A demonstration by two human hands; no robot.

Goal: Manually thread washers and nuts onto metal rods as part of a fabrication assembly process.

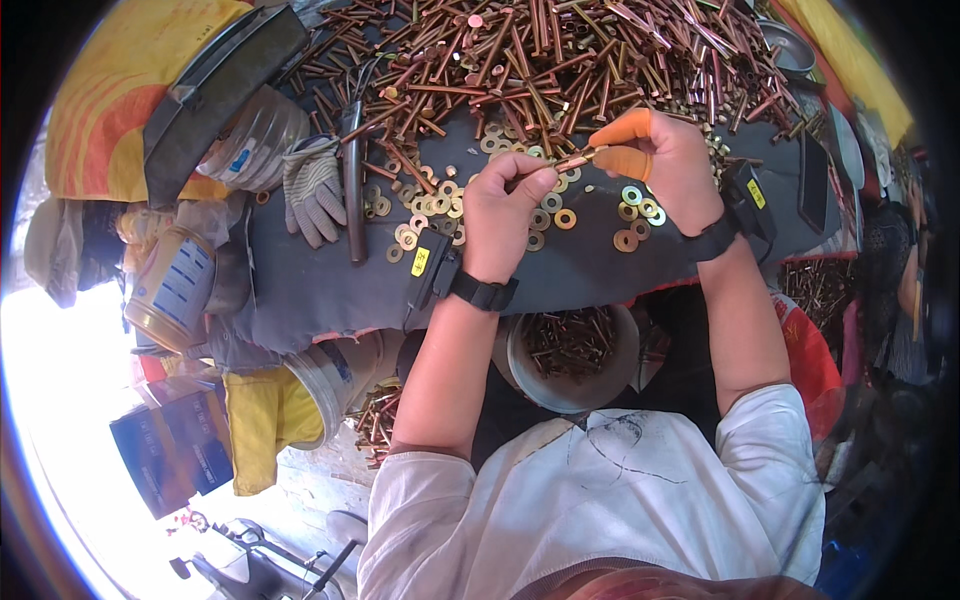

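Observation:
Over the table's middle, my two hands meet on a brassy bolt (pixel 573 161). My left hand (pixel 507 208) pinches its left end between thumb and fingers. My right hand (pixel 676 172), with orange covers on thumb and forefinger, is closed on its other end; whether a nut or washer sits there is too small to tell. Flat yellow washers (pixel 430 205) lie scattered left of and below my hands, and a smaller group (pixel 640 207) lies under my right hand. Behind them spreads a large heap of copper-coloured bolts (pixel 520 75).
A striped work glove (pixel 314 190) and a dark bar (pixel 355 190) lie on the grey table cover (pixel 330 285). At the right edge is a phone-like black slab (pixel 813 182). A white bucket (pixel 518 365) holding bolts stands below the front edge. A dark tray (pixel 222 95) leans at the back left.

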